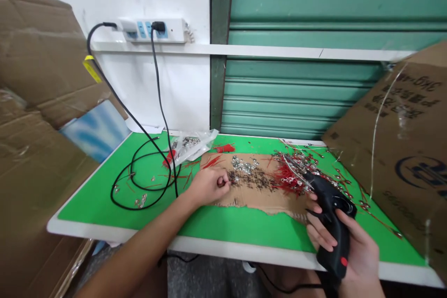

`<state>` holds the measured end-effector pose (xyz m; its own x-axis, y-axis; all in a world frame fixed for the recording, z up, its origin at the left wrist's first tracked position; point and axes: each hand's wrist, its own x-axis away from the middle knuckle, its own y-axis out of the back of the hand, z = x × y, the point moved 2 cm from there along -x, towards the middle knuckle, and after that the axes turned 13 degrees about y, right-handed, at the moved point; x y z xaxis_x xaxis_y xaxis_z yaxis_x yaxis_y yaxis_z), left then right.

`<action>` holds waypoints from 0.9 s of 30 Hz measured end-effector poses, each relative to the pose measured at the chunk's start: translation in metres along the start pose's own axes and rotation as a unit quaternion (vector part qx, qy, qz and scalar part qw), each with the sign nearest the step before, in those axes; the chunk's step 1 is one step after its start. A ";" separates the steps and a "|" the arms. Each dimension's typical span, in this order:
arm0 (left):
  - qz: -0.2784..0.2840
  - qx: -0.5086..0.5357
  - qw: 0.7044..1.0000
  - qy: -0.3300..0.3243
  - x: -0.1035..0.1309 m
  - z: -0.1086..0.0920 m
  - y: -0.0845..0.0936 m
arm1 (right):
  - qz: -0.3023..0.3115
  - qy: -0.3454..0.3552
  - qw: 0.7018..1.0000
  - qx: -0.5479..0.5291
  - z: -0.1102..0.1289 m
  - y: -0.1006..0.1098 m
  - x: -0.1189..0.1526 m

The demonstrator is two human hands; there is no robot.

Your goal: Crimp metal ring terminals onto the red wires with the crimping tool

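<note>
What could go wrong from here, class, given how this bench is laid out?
The right hand grips a black gun-shaped tool with its tip over loose red wires; if hot, it might singe them or the cardboard, which is already dark-marked.

The small metal rings lie loose beside the curled left hand, so a careless sweep could scatter them.

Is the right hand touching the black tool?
Touching. The head view shows the right hand around the black tool's handle, fingers on one side and thumb on the other.
</note>
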<state>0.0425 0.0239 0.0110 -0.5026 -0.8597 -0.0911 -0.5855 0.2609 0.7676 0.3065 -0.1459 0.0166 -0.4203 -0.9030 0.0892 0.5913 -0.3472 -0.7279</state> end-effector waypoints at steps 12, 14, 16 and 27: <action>-0.002 -0.004 1.000 0.007 0.001 -0.004 0.004 | 0.027 0.026 0.995 -0.093 0.003 0.001 0.002; -0.003 -0.005 1.000 0.005 0.001 -0.005 0.005 | 0.032 0.024 0.995 -0.096 0.004 0.001 0.001; -0.005 -0.008 1.000 0.002 0.001 -0.006 0.007 | 0.038 0.024 0.995 -0.093 0.004 0.002 0.000; -0.005 0.018 1.000 0.001 0.001 -0.002 0.008 | 0.035 0.051 0.997 -0.036 0.006 -0.003 0.004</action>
<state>0.0389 0.0244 0.0180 -0.4955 -0.8632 -0.0972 -0.6129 0.2681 0.7433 0.3075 -0.1499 0.0232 -0.4501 -0.8925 -0.0310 0.5722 -0.2616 -0.7773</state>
